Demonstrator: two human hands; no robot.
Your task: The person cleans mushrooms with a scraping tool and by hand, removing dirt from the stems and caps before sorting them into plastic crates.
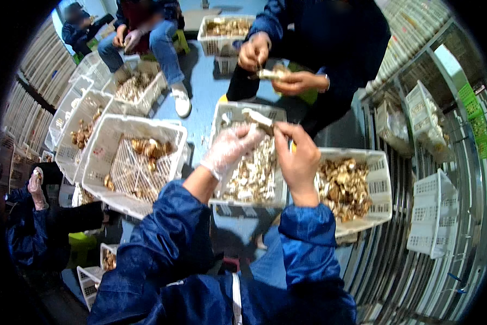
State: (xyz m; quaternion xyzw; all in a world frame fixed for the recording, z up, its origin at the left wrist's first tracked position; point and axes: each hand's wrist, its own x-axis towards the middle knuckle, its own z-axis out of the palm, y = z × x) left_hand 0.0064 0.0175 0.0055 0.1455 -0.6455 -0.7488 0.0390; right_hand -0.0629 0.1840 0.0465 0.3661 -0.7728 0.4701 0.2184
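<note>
Left hand: In a clear plastic glove, the left hand [232,147] pinches a pale mushroom piece [257,117] between thumb and fingers.
Right hand: Bare, the right hand [299,160] closes its fingertips at the piece's right end; from my remote seat I cannot tell whether a blade is in that grip.
Mushroom piece: I see it held up between both hands, over the far part of the middle crate [249,203].
Middle crate: White plastic, its floor strewn with pale mushroom strips [250,179].
Right crate: Just beside it, the right crate [381,189] carries a heap of brown mushroom pieces [343,187].
Left crate: Across a gap, the left crate [97,162] holds a loose scatter of brown mushrooms [151,149].
Progress: With the middle crate so well covered, I judge the work well along; the piece in hand is unfinished, and the left crate's scatter may be what remains.
Opposite: A co-worker [330,43] in dark clothing fingers another pale piece [268,74].
Beyond: Others sit among crates at upper left; at right I make out a metal rack and green baskets [476,119].
</note>
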